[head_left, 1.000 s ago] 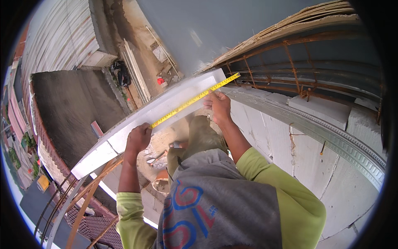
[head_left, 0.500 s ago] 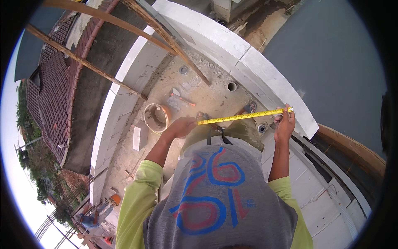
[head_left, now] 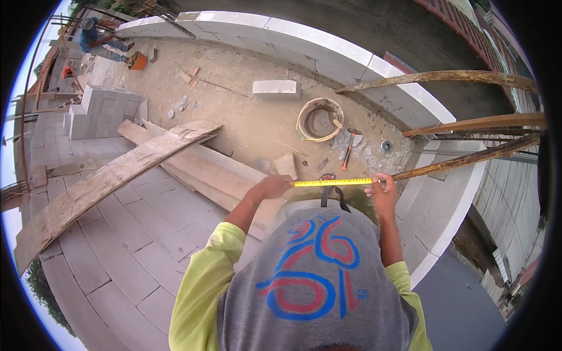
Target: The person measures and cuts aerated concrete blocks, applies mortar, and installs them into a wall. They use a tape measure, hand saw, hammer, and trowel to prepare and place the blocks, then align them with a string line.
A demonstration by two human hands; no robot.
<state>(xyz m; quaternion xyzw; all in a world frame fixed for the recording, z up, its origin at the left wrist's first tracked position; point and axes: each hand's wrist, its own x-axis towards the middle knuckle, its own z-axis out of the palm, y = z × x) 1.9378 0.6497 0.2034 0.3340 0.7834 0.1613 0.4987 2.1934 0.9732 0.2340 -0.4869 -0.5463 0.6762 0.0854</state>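
Co-worker: a person in blue (head_left: 93,40) bent low at the far upper left, near a small orange bucket (head_left: 138,61).
Block stack: pale blocks (head_left: 104,114) stood piled, apart from any wall run.
Planks: a weathered plank (head_left: 117,186) lay slanting across wider boards (head_left: 216,175).
Curved wall: its courses (head_left: 319,41) already ran joined round the far edge, with seams showing.
Left hand: the fingers (head_left: 275,186) were closed around one end of the stretched tape; whether a case sat inside could not be told.
Loose block: one pale block (head_left: 275,89) lay on the floor, not set into the wall.
Tape measure: the yellow blade (head_left: 332,183) was drawn out straight between the hands, above the legs; it was neither against a block nor wound back in.
Mortar bucket: the tub (head_left: 302,121) stood on the floor beyond the tape, mostly empty by its look.
Orange-handled tool: it (head_left: 346,158) lay on the floor, unused.
Right hand: thumb and fingers (head_left: 383,190) pinched the tape's other end.
Poles: three wooden lengths (head_left: 451,76) slanted in at the right.
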